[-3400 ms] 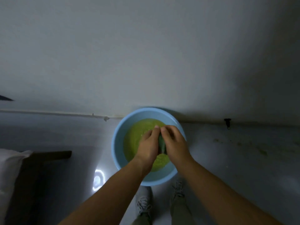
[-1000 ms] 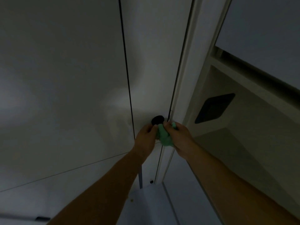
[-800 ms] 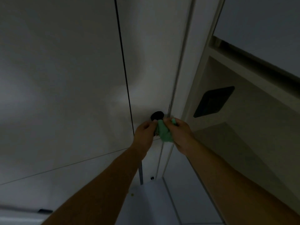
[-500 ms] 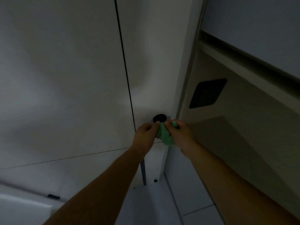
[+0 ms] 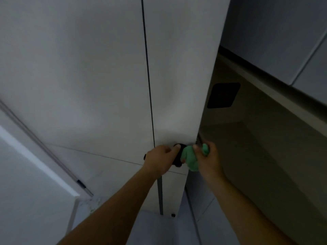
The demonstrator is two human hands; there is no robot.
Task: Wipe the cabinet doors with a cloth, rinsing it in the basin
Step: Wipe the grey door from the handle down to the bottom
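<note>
A bunched green cloth (image 5: 190, 159) is held between both hands in front of the tall white cabinet doors (image 5: 178, 82). My right hand (image 5: 207, 159) grips its right side, fingers curled round it. My left hand (image 5: 161, 160) is curled at its left side, fingertips near the cloth and over a dark round knob (image 5: 178, 146) on the door. Whether the left fingers pinch the cloth or the knob is unclear. The basin is out of view.
A second white door (image 5: 79, 76) stands left of a thin vertical gap. To the right is an open beige alcove (image 5: 265, 138) with a dark rectangular panel (image 5: 223, 95). Pale floor (image 5: 150, 227) lies below, and a white surface (image 5: 26, 191) at lower left.
I have come from the basin to the cabinet, both hands still on the cloth. Over the last second the view swung, and the hands stay by the dark knob.
</note>
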